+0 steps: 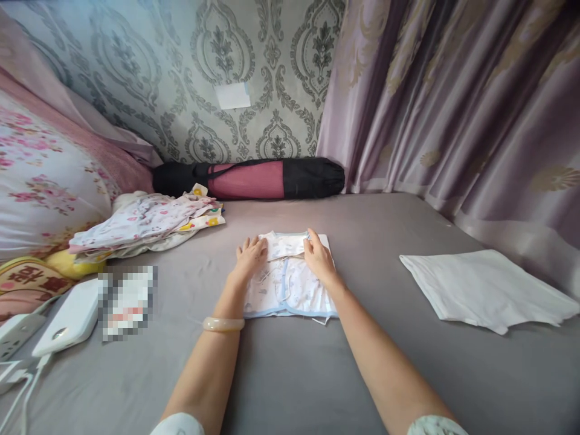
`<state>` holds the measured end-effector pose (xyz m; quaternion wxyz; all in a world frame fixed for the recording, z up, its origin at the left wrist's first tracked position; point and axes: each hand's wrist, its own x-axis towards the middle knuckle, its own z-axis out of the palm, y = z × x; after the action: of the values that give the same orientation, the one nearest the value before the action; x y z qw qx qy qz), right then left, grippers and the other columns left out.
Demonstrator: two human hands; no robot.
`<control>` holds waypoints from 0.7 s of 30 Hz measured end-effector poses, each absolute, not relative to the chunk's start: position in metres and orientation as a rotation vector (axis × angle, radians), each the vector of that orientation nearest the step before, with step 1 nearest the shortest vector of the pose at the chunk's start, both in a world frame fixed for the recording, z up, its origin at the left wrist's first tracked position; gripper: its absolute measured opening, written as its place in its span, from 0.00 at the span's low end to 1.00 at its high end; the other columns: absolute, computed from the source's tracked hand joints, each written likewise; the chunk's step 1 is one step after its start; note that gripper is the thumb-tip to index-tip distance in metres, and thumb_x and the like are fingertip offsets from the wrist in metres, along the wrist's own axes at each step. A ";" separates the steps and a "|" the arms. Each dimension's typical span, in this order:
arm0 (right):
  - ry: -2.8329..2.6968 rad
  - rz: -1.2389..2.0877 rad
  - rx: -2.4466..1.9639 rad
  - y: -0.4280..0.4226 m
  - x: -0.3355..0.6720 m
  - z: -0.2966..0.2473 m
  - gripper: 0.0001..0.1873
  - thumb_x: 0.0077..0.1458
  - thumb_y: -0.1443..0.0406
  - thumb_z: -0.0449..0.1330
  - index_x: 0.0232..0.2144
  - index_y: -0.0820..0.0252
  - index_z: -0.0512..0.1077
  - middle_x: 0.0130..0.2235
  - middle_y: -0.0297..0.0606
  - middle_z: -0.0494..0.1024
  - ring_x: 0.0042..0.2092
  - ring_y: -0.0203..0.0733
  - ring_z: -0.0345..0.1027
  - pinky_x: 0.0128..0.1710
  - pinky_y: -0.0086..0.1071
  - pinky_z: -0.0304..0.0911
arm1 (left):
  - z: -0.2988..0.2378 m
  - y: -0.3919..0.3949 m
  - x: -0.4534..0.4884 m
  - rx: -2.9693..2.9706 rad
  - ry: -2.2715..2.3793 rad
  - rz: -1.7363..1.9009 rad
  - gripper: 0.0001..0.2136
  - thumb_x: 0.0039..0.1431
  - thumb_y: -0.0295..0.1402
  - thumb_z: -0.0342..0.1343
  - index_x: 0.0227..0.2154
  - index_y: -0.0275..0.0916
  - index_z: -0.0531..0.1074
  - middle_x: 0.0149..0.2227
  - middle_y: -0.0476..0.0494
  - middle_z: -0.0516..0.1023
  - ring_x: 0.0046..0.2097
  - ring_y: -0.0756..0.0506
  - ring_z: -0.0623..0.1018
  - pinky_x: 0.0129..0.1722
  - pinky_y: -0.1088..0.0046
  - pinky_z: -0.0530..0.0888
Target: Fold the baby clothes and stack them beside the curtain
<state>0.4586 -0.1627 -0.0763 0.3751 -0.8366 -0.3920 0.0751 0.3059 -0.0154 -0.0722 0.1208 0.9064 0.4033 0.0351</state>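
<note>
A small white baby shirt with blue trim and a faint print lies on the grey sheet, its upper part folded over. My left hand rests on the shirt's upper left side, fingers spread and stretched out. At the upper right, my right hand pinches the folded edge between thumb and fingers. Thin white ties show on the shirt's front and below its lower right hem. A pale bangle sits round my left wrist.
Folded baby clothes are piled at the left, near a floral pillow. A white power bank and a power strip with cables lie closer. White cloth lies at the right. Along the wall is a black and red long bag.
</note>
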 end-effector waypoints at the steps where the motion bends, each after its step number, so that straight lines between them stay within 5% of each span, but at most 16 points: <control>1: -1.035 0.147 -2.124 -0.162 0.460 -0.078 0.22 0.64 0.61 0.47 0.58 0.57 0.65 0.49 0.41 0.77 0.50 0.44 0.70 0.51 0.34 0.62 | -0.065 -0.017 0.306 2.660 1.168 0.108 0.21 0.65 0.34 0.42 0.60 0.45 0.61 0.67 0.39 0.55 0.68 0.34 0.52 0.61 0.44 0.55; 4: -1.122 0.052 -2.134 -0.160 0.461 -0.082 0.17 0.61 0.66 0.50 0.48 0.59 0.73 0.49 0.42 0.77 0.52 0.42 0.68 0.53 0.32 0.59 | -0.048 -0.024 0.313 2.694 0.992 0.220 0.21 0.65 0.33 0.43 0.60 0.41 0.62 0.65 0.36 0.59 0.66 0.37 0.57 0.62 0.51 0.57; 8: -1.179 0.016 -2.227 -0.162 0.457 -0.082 0.17 0.62 0.66 0.50 0.50 0.59 0.73 0.50 0.42 0.75 0.54 0.44 0.65 0.56 0.35 0.55 | -0.054 -0.033 0.328 2.630 0.716 0.272 0.20 0.65 0.32 0.42 0.57 0.38 0.64 0.61 0.37 0.66 0.62 0.43 0.66 0.61 0.65 0.62; 14: -1.317 -0.010 -2.390 -0.170 0.452 -0.071 0.20 0.64 0.64 0.46 0.53 0.59 0.70 0.61 0.48 0.63 0.63 0.50 0.53 0.63 0.48 0.42 | -0.072 -0.023 0.334 2.653 0.726 0.214 0.19 0.61 0.27 0.44 0.54 0.33 0.65 0.58 0.31 0.68 0.59 0.40 0.69 0.58 0.62 0.65; 21: -1.691 0.089 -2.335 -0.164 0.450 -0.062 0.30 0.66 0.56 0.40 0.66 0.62 0.52 0.69 0.47 0.46 0.69 0.53 0.32 0.65 0.55 0.27 | -0.068 -0.019 0.342 2.937 0.442 0.308 0.18 0.65 0.30 0.41 0.55 0.35 0.65 0.60 0.33 0.66 0.64 0.40 0.62 0.63 0.57 0.59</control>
<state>0.4501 -0.1640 -0.0619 0.1282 -0.8028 -0.5814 0.0308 0.3423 -0.0186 -0.0684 0.0777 0.9806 0.1477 0.1029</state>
